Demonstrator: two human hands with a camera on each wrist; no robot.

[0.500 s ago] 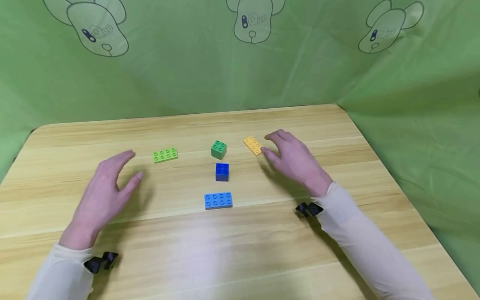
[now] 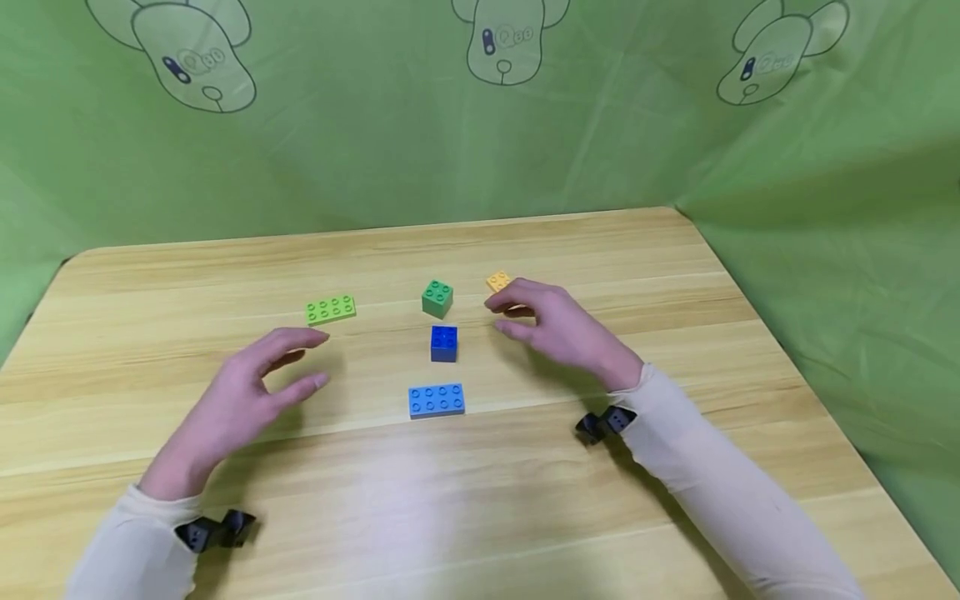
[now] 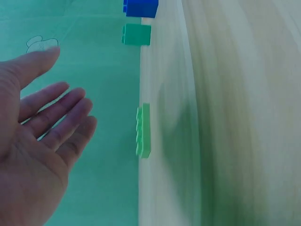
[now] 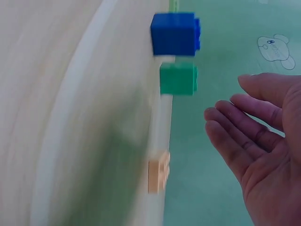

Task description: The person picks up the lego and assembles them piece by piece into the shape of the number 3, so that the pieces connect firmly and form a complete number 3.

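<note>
Head view: the left hand [image 2: 240, 396] holds nothing, its thumb parted from gently bent fingers by a wide gap; the right hand [image 2: 570, 329] is likewise empty, its gap looking narrower; both hover over the table [image 2: 525, 508]. Just beyond the left fingertips lies the lime plate [image 2: 331, 311], studs up; the orange plate [image 2: 498, 281] lies just past the right fingers, which hide part of it here, though the right wrist view shows space between; left of the right fingertips stands the green brick [image 2: 437, 300], with the dark blue brick [image 2: 444, 345] left of and nearer than them; the light blue brick [image 2: 437, 402] lies between the hands, on the near side of both sets of fingertips.

All five look like moulded plastic, so they should be light, stiff and hard to break, with smooth sides that might slip a little; the two plates are low, so a pinch on their long edges, fingertips close to the wood, seems best; the green and dark blue bricks offer taller opposite walls; the light blue one probably suits a grip across its short width.

The surface under the fingers is pale wood-grain, with soft glare nearer than the fingertips; past them hangs a green curtain [image 2: 375, 158] printed with cartoon heads [image 2: 508, 46].
</note>
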